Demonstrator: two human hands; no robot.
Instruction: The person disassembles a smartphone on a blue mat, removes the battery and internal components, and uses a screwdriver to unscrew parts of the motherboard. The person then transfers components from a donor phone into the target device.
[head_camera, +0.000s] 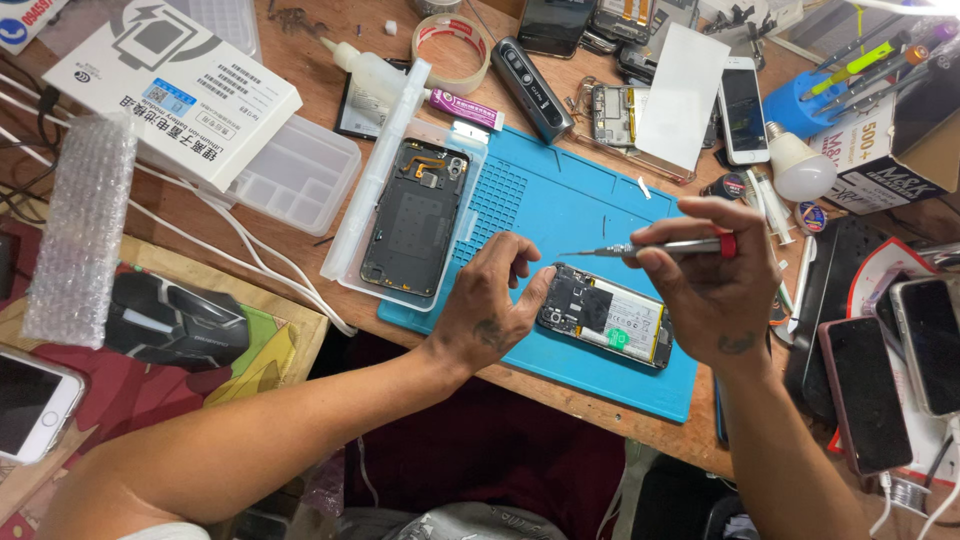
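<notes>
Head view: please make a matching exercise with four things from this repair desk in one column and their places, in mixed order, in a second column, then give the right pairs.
Things:
1. Opened black smartphone with exposed battery
2. Slim metal screwdriver with red collar
3. Round roll of clear tape
4. White light bulb

Places:
A. held in the right hand
B. right of the blue silicone mat
C. on the mat, steadied by the left hand
D. on bare wood beyond the mat's far edge

Pairs: 1-C, 2-A, 3-D, 4-B
</notes>
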